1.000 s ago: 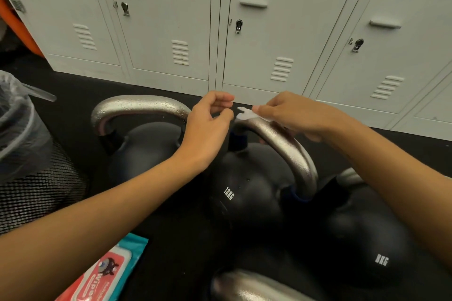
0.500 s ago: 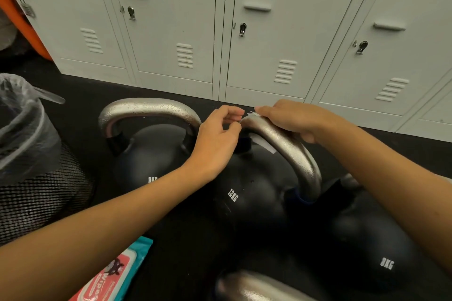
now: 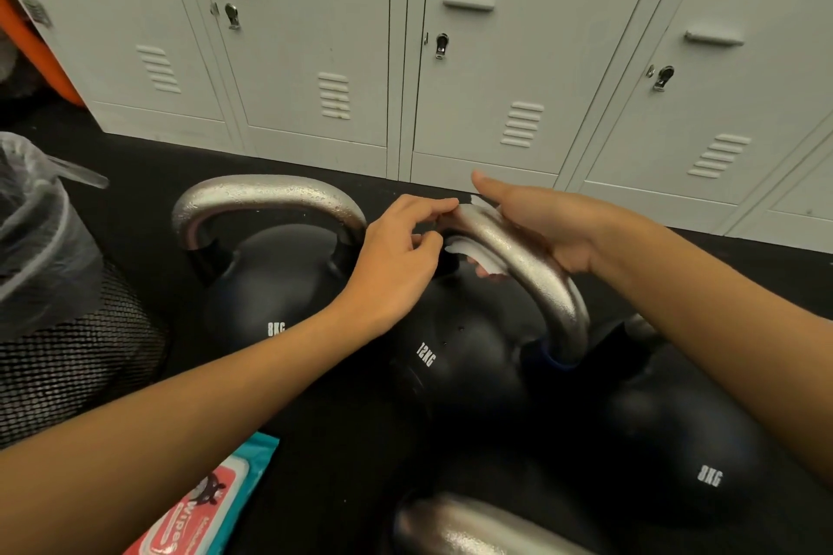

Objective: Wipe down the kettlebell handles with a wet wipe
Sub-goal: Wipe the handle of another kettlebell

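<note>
Both hands, left (image 3: 396, 257) and right (image 3: 545, 225), pinch a limp wet wipe (image 3: 469, 246) around the rigid, heavy 12KG kettlebell's handle (image 3: 527, 266); best gripped at its edges.

Pale grey lockers (image 3: 315, 36) line the back wall above a black floor (image 3: 148, 162).

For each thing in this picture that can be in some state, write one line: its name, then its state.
wet wipe: wrapped round the 12KG handle, pinched by both hands
12KG kettlebell handle: upright, being wiped
left hand: pinching the wipe
right hand: fingers under the handle, thumb straight
left 8KG kettlebell: upright, untouched
wipes pack: lying flat on the floor
lockers: doors shut
mesh bin: lined with a bag
</note>
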{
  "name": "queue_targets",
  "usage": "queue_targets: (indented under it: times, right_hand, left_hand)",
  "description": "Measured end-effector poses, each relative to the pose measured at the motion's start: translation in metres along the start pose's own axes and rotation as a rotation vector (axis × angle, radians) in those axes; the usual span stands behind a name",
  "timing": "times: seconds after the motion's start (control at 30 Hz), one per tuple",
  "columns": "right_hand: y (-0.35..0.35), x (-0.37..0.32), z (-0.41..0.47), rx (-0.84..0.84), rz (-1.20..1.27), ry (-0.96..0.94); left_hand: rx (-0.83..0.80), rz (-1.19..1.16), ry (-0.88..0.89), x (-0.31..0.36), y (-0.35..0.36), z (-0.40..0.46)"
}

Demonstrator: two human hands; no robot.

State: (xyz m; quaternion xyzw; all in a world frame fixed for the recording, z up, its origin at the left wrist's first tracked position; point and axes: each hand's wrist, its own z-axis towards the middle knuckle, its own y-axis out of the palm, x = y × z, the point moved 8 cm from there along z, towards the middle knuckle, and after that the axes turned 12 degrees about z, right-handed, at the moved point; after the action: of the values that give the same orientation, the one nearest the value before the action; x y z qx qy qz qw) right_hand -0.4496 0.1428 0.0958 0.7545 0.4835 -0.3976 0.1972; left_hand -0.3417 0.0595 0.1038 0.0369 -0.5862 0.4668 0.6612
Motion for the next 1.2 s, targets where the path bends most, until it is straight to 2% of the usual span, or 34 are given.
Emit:
queue_targets:
  times: [0.17,0.33,0.53,0.7,0.87,1.07,1.2]
  right_hand:
    - [-0.008,0.011,-0.03,-0.084,-0.186,-0.078]
    - [-0.016,0.018,-0.048,-0.1,-0.397,-0.134]
    - [0.0,0.01,-0.04,-0.134,-0.099,-0.157]
    - [-0.015,0.039,-0.063,-0.197,-0.079,-0.173]
    - [-0.028,0.058,-0.07,-0.112,-0.197,-0.207]
    - [-0.008,0.033,-0.067,-0.036,-0.056,-0.264]
    - [-0.017,0.056,-0.066,0.04,-0.038,-0.257]
  left_hand:
    - [-0.017,0.013,0.003,0.001,-0.001,0.0]
    - [0.001,0.041,0.006,0.002,0.002,-0.003]
    - [-0.01,0.047,0.005,0.004,0.0,-0.002]
    - [-0.05,0.087,0.013,0.003,0.001,-0.004]
    - [-0.074,0.104,0.022,0.005,0.001,-0.007]
    - [-0.084,0.122,0.034,0.006,0.0,-0.006]
    - [-0.112,0.129,0.036,0.005,0.0,-0.006]
